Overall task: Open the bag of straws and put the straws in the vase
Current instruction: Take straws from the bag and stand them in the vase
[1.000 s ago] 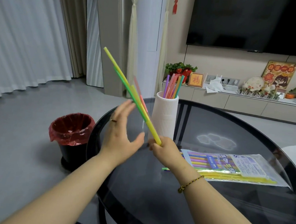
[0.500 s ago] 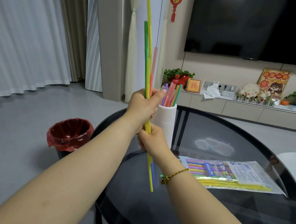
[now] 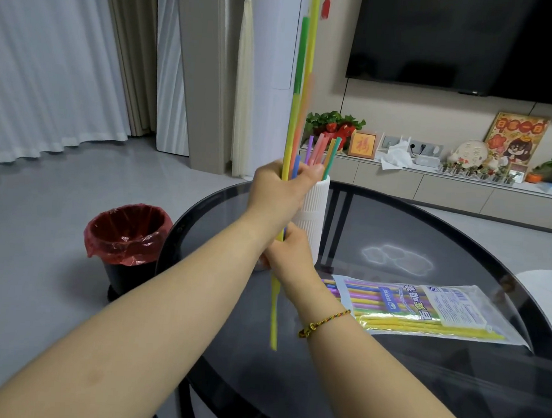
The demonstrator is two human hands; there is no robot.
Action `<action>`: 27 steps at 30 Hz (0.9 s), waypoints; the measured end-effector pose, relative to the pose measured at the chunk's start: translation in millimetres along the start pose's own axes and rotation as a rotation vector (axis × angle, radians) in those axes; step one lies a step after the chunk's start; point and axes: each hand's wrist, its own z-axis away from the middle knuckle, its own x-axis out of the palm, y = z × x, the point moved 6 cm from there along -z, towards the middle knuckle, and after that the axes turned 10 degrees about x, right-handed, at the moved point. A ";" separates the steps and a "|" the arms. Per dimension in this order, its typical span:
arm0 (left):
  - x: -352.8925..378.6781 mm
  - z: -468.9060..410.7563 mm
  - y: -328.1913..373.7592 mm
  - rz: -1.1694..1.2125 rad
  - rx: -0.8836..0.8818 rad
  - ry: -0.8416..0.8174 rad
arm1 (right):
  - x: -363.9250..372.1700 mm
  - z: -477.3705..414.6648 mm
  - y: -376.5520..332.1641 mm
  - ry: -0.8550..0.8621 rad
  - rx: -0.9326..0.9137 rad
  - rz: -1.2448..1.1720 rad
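Right hand: grip closed round the lower part of the held straws, just in front of the vase.
Left hand: grip wrapped round the same bundle, higher up.
Held straws: upright; yellow, green, orange, blue; tops leave the frame.
Bag: flat on the bench, right of the hands, straws inside.
Vase: white, ribbed, upright, a few straws in it.
Bin: on the floor left of the bench, red liner.

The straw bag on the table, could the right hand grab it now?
Probably not right away: the right hand is gripping the tall straws with the left hand. The bag lies uncovered just beside that wrist, so once free it likely could.
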 end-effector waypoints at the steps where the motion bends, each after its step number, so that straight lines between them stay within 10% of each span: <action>1: -1.3 -3.5 5.7 -0.017 0.027 0.010 | 1.4 -1.6 -4.0 -0.020 -0.026 0.013; 27: -1.4 34.3 -76.9 -0.034 -0.184 -0.109 | -9.2 18.9 80.9 -0.063 0.127 0.144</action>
